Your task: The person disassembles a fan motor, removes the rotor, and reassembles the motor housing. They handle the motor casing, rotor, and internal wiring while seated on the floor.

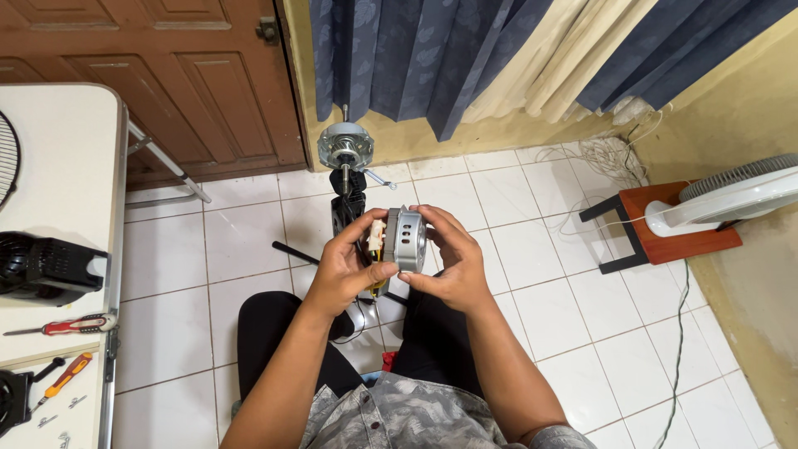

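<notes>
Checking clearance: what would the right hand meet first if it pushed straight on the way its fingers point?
The grey motor housing that the right hand already grips; beyond it, the left hand. Depth is hard to judge.

Screwdrivers (71, 325) on white table (58, 150); white fan (731, 195) on stool; blue curtains (432, 50).

Motor housing (405, 239) between both hands above the lap, fan stand (346, 158) beyond, table (58, 158) left.

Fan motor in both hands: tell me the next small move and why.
Probably turn the grey motor housing to bring its wired side up: the left hand covers the cream winding end, the right hand grips the far side, and both screwdrivers lie on the white table.
</notes>
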